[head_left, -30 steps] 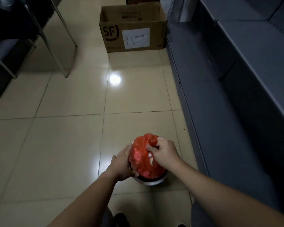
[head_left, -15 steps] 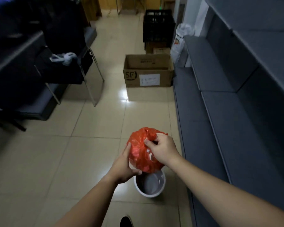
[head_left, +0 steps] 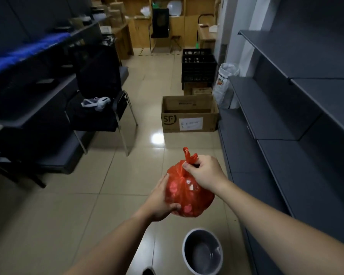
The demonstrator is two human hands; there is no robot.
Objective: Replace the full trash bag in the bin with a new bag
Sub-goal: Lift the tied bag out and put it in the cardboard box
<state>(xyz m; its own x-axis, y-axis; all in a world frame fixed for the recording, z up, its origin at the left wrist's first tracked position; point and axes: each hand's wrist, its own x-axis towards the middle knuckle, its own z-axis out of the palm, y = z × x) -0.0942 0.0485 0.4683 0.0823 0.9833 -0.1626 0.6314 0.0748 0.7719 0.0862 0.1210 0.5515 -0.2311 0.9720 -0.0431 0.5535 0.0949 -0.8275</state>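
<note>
**So the full bag is out, bin is sitting bare**

Basically the person is standing in an aisle with grey shelving (head_left: 286,120) running along the right of the grip and a cardboard box (head_left: 189,116) sitting on the floor well beyond it. Below and a bit right of the grip, the bin (head_left: 202,252) is showing an unlined inside. The red trash bag (head_left: 189,195) is hanging in the air, clear of the bin. Right hand (head_left: 205,172) is pinching the twisted neck at the top; left hand (head_left: 161,203) is cupping the bag's side and underside. I'm guessing roughly halfway: dumping this one and fitting a fresh bag are remaining, and no new bag is showing anywhere.
</note>
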